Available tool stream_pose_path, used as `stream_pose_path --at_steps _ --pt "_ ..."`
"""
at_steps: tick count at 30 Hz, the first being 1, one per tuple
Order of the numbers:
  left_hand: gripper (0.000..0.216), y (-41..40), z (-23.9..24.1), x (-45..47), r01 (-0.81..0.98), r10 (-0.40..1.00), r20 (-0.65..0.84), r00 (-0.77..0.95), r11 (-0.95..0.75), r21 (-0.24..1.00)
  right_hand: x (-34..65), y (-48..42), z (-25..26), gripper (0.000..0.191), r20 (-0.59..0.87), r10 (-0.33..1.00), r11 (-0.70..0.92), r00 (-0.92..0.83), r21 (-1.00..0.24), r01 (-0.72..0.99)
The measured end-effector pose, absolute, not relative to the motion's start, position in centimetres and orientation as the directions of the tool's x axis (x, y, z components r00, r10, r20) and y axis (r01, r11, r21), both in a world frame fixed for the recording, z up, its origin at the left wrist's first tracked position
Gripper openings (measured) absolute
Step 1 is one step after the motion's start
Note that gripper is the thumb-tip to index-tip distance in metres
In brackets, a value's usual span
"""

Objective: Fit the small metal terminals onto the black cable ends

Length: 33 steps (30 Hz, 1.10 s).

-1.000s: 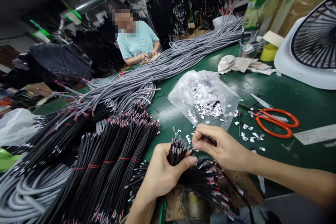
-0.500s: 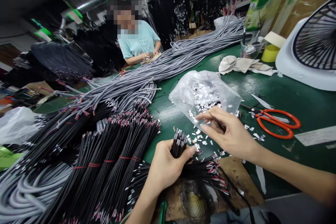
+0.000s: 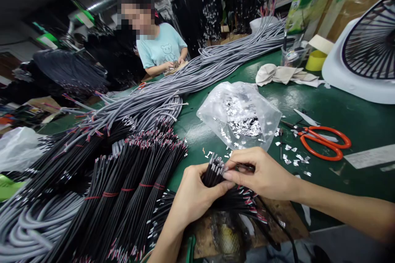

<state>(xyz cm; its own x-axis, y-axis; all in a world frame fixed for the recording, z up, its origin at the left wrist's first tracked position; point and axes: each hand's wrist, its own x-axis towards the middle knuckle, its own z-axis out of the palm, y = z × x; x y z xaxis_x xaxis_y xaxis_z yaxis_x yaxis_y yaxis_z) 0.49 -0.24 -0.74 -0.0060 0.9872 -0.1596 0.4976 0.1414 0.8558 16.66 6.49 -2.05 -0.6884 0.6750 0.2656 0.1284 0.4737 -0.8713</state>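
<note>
My left hand (image 3: 194, 193) is wrapped around a bundle of thin black cables (image 3: 212, 172), whose silvery tips point up out of the fist. At the right side of those tips, the thumb and forefinger of my right hand (image 3: 259, 172) are pinched together, touching the bundle's edge. What they pinch is too small to make out. Something dark shows under the curled fingers of that hand. Behind it lies a clear plastic bag (image 3: 210, 109) with many small silvery foil pieces (image 3: 247, 126). More black cables with red, white and green wire ends (image 3: 253, 205) lie below my hands.
Orange-handled scissors (image 3: 324, 141) and scattered foil bits (image 3: 296, 158) lie at right, near a white fan (image 3: 342, 78). Tied black cable bundles (image 3: 123, 197) fill the left. Grey cables (image 3: 191, 76) cross the green table (image 3: 194, 131). A co-worker (image 3: 163, 49) sits beyond.
My right hand has moved from over the bag's opening down and left to the cable tips, its finger and thumb now closed. My left hand keeps its grip on the bundle.
</note>
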Motion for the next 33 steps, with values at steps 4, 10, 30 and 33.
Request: stream_pose_path --at_steps 4,10,30,33 --pt "0.015 -0.54 -0.55 0.28 0.472 0.985 -0.174 -0.001 0.153 0.868 16.55 6.21 -2.1 0.016 0.298 0.692 0.519 -0.658 -0.839 0.165" --pt "0.019 -0.75 -0.39 -0.04 0.427 0.981 -0.062 -0.185 0.137 0.894 16.75 6.41 -1.97 0.024 0.207 0.741 0.402 -0.638 -0.898 0.176" --pt "0.021 -0.66 -0.61 0.59 0.439 0.956 -0.023 -0.292 0.155 0.885 17.01 6.31 -2.08 0.017 0.369 0.666 0.548 -0.648 -0.832 0.089" --pt "0.023 -0.58 -0.73 0.64 0.438 0.953 -0.027 -0.301 0.163 0.884 16.93 6.38 -2.15 0.017 0.361 0.667 0.543 -0.652 -0.834 0.093"
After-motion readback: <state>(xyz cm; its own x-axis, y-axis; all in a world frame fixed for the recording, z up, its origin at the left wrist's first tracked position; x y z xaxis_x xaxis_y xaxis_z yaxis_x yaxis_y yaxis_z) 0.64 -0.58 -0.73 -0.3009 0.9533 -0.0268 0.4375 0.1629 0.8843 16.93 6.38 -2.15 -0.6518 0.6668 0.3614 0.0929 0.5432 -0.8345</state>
